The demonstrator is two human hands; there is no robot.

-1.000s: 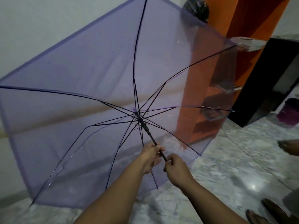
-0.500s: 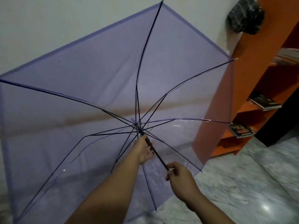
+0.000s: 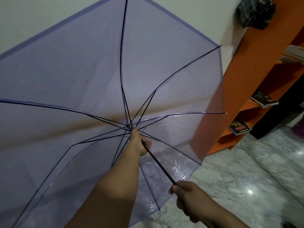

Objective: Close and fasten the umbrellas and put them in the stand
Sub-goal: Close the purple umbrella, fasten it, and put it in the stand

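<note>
A translucent purple umbrella (image 3: 82,76) is spread fully open in front of me, its black ribs fanning out from the hub. The black shaft (image 3: 160,165) runs from the hub down to the lower right. My left hand (image 3: 139,142) grips the shaft just below the hub, by the runner. My right hand (image 3: 189,198) grips the shaft's lower end, with the handle hidden inside the fist. No umbrella stand is in view.
An orange bookshelf (image 3: 246,79) with books stands at the right against the white wall (image 3: 49,17). A dark checked bag (image 3: 255,12) hangs at its top. The floor (image 3: 246,178) is glossy grey marble.
My left hand has slid up the shaft from beside the right hand to just under the hub. The view has swung, showing more of the bookshelf.
</note>
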